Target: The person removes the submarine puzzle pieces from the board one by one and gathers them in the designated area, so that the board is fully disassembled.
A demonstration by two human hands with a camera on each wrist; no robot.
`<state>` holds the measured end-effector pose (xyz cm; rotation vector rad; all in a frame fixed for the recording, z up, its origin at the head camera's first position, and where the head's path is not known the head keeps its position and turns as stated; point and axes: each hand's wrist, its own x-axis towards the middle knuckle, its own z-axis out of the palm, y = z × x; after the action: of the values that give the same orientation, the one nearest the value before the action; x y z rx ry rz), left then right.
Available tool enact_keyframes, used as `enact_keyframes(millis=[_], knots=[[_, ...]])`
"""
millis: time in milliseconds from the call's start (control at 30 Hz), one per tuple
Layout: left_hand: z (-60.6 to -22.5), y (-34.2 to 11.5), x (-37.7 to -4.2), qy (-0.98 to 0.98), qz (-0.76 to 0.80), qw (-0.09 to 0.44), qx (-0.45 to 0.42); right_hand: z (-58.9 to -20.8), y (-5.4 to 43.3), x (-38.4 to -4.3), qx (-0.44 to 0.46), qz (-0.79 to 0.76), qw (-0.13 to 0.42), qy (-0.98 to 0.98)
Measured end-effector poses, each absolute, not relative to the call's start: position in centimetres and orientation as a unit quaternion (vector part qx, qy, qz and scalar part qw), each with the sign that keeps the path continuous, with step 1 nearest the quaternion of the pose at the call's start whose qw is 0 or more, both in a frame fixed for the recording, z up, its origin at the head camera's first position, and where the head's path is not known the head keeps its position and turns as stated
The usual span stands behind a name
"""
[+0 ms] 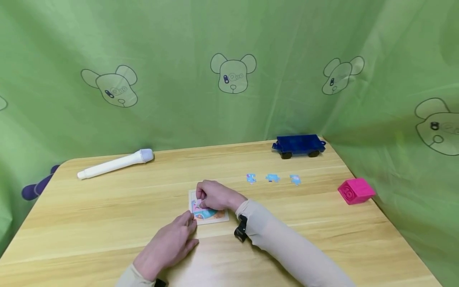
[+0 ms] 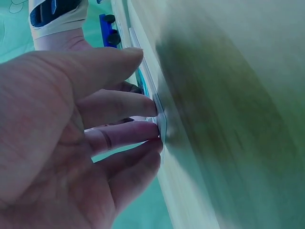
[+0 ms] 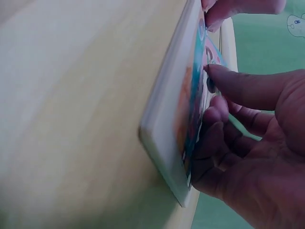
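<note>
A small jigsaw board point(image 1: 226, 219) with a pale frame and a partly visible colourful picture lies flat on the table. My right hand point(image 1: 216, 195) is over it and hides its upper right part. In the right wrist view, the right thumb and fingers pinch a pink and blue puzzle piece point(image 3: 215, 53), tilted above the board's surface. My left hand point(image 1: 168, 243) reaches in from the lower left; its fingertips point(image 2: 151, 107) touch the board's left edge, with the thumb apart from it. Three loose light-blue puzzle pieces point(image 1: 272, 177) lie in a row to the right, beyond the board.
A white toy microphone point(image 1: 114, 165) lies at the back left. At the back right stands a dark blue toy wagon point(image 1: 299, 144), and a pink block point(image 1: 356, 191) sits near the right edge. Green curtains point(image 1: 179, 119) border the wooden table point(image 1: 107, 215).
</note>
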<state>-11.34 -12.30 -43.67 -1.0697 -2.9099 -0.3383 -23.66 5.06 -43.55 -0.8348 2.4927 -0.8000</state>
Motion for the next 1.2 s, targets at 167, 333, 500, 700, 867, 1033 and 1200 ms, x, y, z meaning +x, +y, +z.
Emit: enact_keyframes(millis=[167,333,500,700,867,1033,1200], knots=[[-43.7,-12.4,-11.2,-0.934,-0.107,0.013,-0.342,-43.5,5.1,-23.6,-0.296,-0.296,0.198,0.887],[-43.7,-12.4,-11.1,-0.934,-0.11,0.015,-0.34,-43.5,5.2,-23.5,-0.29,-0.309,0.208,0.881],[-43.4,-12.3,-11.1,-0.936,-0.115,0.001,-0.334,-43.4,5.4,-23.4,-0.283,-0.33,0.221,0.873],[-43.4,-12.3,-11.3,-0.936,-0.112,0.003,-0.334,-43.5,5.8,-23.6,-0.278,-0.355,0.219,0.865],[-43.5,-12.2,-11.4,-0.936,-0.11,0.009,-0.333,-43.5,6.3,-23.5,-0.273,-0.385,0.212,0.856],[-43.5,-12.1,-11.4,-0.939,-0.107,0.009,-0.328,-42.9,7.2,-23.1,-0.273,-0.403,0.209,0.848],[-43.5,-12.1,-11.5,-0.94,-0.104,0.003,-0.323,-42.0,8.8,-22.6,-0.266,-0.431,0.208,0.837]])
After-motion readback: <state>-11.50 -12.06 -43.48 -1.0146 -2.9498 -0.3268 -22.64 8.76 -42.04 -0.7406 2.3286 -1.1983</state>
